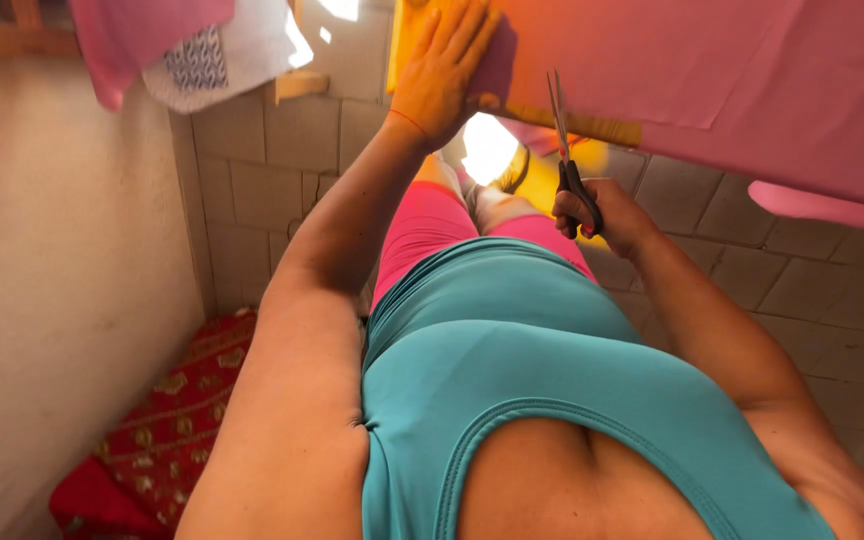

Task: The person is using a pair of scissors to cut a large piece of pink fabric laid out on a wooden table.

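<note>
Over a tiled floor [282, 190], left hand [444, 72] flat on pink cloth [752, 80], right hand [597, 215] gripping scissors [564, 140].

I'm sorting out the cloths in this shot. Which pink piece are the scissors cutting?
The large pink sheet at upper right: the left hand lies flat on it while the scissors, in the right hand, meet its edge. The pink cloth at upper left hangs apart, untouched.

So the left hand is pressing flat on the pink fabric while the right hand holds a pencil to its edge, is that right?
Not quite. The right hand holds scissors, not a pencil, with the blades pointing up at the edge of the pink fabric. The rest stands: the left hand is pressed flat on the fabric. The head view shows it.
</note>
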